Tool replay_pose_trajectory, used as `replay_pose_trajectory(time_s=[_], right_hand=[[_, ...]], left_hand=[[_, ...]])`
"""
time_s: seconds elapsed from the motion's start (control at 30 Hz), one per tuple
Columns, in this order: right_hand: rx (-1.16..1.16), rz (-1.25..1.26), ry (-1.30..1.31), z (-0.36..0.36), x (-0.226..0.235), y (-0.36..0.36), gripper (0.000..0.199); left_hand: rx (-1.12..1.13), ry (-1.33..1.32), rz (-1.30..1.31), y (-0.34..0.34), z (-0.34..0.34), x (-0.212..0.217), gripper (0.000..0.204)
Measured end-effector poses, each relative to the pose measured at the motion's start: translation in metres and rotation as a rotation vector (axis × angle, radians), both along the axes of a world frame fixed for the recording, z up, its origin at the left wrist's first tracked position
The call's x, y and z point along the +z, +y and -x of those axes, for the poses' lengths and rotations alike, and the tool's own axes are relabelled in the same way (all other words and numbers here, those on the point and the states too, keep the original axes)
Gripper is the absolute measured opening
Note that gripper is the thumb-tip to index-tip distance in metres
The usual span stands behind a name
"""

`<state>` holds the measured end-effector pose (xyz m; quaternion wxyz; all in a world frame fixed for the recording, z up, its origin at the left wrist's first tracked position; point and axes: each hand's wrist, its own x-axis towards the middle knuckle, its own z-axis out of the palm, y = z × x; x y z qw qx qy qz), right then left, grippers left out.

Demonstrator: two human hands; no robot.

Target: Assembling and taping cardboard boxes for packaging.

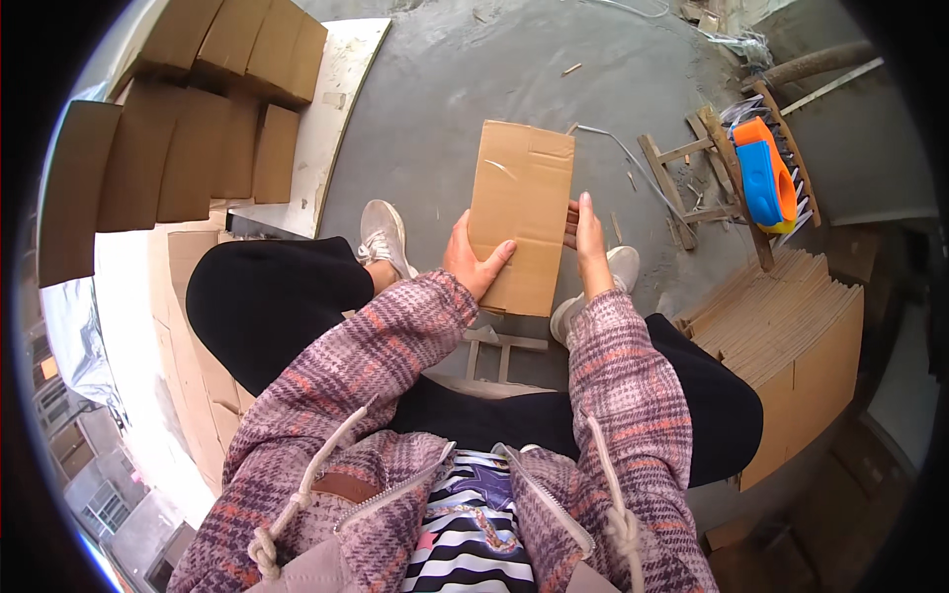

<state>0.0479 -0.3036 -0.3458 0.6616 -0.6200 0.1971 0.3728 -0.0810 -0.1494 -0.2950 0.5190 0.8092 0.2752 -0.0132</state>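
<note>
A flat brown cardboard box [523,217] is held up in front of me, its long side running away from me. My left hand [476,261] is closed round its left edge, the thumb lying across the near face and the other fingers out of sight behind. At the box's right edge is my right hand [587,243], thumb sticking up and fingers reaching toward the cardboard. Those fingertips are partly hidden, so whether they touch the box cannot be told.
Brown boxes [148,153] are stacked on a pale board [341,119] at the left. Flat cardboard sheets [781,326] form a pile by my right knee. Beyond stands a wooden stool [727,178] with an orange and blue tape dispenser [766,176]. A wooden frame [499,358] lies between my legs.
</note>
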Motion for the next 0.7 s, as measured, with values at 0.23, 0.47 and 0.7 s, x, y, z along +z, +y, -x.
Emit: replay_pose_trajectory(time_s=[0.23,0.47,0.7], right_hand=[[0.897,0.533,-0.782,-0.068,0.119,0.058,0.058],[1.035,0.728,-1.11,-0.071,0.071,0.068,0.054],[0.637,0.613,-1.479,-0.105,0.109,0.053,0.041]], left_hand=[[0.118,-0.184,0.098,-0.09,0.003,0.015,0.089],[0.113,0.283,0.141,-0.048,-0.021,0.006,0.057],[0.257,-0.375,-0.924,0.055,-0.046,0.024,0.042]])
